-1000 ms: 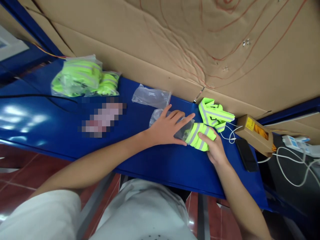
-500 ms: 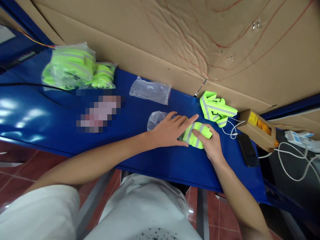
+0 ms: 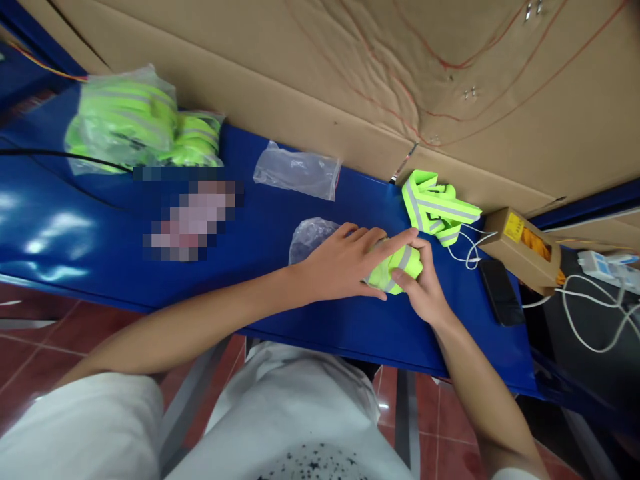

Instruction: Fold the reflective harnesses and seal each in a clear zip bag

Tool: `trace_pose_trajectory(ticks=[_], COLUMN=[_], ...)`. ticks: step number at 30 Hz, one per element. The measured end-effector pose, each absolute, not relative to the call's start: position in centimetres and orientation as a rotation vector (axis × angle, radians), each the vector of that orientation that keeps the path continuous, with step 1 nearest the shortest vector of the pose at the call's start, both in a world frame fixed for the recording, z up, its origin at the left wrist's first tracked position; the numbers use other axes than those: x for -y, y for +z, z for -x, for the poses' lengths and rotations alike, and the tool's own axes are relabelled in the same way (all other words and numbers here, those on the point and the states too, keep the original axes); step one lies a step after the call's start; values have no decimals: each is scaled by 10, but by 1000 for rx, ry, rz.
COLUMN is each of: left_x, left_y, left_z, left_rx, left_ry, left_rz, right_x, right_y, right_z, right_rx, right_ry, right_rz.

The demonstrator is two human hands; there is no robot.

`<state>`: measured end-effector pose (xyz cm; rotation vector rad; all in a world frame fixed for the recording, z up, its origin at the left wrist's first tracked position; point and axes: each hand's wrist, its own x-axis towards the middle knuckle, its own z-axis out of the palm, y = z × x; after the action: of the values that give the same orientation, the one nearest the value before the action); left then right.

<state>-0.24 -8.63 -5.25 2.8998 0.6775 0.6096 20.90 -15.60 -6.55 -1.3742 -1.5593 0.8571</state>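
Glossy blue table (image 3: 320, 320), crinkly plastic bag (image 3: 307, 237)

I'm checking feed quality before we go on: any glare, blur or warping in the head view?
Head view: bright glare patches on the glossy blue table at left; a pixelated block hides something left of the left hand; wide-angle warping bends the table edge; the folded reflective band under both hands, right hand included, looks sharp.
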Motion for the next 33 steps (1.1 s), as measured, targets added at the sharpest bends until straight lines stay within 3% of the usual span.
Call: trace_pose_trajectory(ticks=[8,13,18,25,33], left_x=[73,56,58,67,84], left_y=[-34,-52,-63,-49,-34], left_z=[18,18,12,13,3], left_rx=[-656,-562,-527,-608,-899], left_ry=[585,362,469,414,257], left_rz=[-2366,-2536,-2628,-2584,-2391], right_x=[161,168,168,168,167], right_y=[-50,-54,-57,-50,-56], right_z=[-211,-202,-197,-199,-204], right_rx=[1880,2171,2172,1988,1775], right_ry=[441,261,-59,27,473], right_rz=[1197,1103,1243,1207,1283])
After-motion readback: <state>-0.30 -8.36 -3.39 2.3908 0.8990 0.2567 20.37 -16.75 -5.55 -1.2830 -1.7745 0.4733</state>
